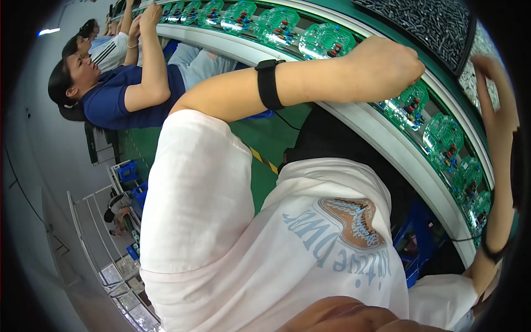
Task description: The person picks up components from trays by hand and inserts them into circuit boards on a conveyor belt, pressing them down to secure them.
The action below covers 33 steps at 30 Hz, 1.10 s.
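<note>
My left hand (pixel 384 69) is closed above a row of green circuit boards on a rail line. Its fingers curl away from view, so anything they hold is hidden. Just below it sits a round green circuit board (pixel 409 105) with small red, black and blue components. Toward the right rim my right hand (pixel 495 97) has its thumb and fingers apart, with nothing visible between them. It is beside a heap of small pale, shiny parts (pixel 480 41). A black tray (pixel 460 62) full of small dark cylindrical components lies beyond my left hand.
More circuit boards (pixel 276 25) line the pale-edged conveyor (pixel 381 130), curving to both sides. Several people (pixel 113 91) sit along it at the left. Blue stools or crates (pixel 417 238) stand below the line's edge. A rack (pixel 94 221) is farther back.
</note>
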Each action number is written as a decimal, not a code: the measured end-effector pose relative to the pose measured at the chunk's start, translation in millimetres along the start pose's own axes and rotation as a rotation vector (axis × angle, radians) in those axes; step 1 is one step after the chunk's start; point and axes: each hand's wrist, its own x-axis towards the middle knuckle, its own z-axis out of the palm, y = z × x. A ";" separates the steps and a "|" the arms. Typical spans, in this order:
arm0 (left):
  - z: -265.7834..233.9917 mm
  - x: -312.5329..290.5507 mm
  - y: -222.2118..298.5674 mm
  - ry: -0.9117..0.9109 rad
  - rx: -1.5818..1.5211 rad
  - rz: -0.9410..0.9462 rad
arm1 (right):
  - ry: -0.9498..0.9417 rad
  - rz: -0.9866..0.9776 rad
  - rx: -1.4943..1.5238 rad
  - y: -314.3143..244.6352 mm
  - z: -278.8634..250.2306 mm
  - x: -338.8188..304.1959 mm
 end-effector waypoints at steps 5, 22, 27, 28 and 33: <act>-1.6 -0.5 3.9 -0.024 0.000 0.020 | -0.002 -0.068 0.205 -26.5 -46.8 -82.6; -54.2 -102.8 -20.4 0.509 0.220 -0.557 | 0.595 0.533 0.547 -66.3 47.7 -213.8; -71.7 -121.3 -63.4 0.515 0.376 -0.466 | 0.608 0.472 0.680 -61.4 48.1 -221.1; -69.9 -114.9 -65.8 0.493 0.346 -0.530 | 0.602 0.501 0.660 -59.8 46.1 -226.3; -73.8 -94.5 -52.5 0.488 0.340 -0.626 | 0.555 0.554 0.611 -58.4 49.1 -234.1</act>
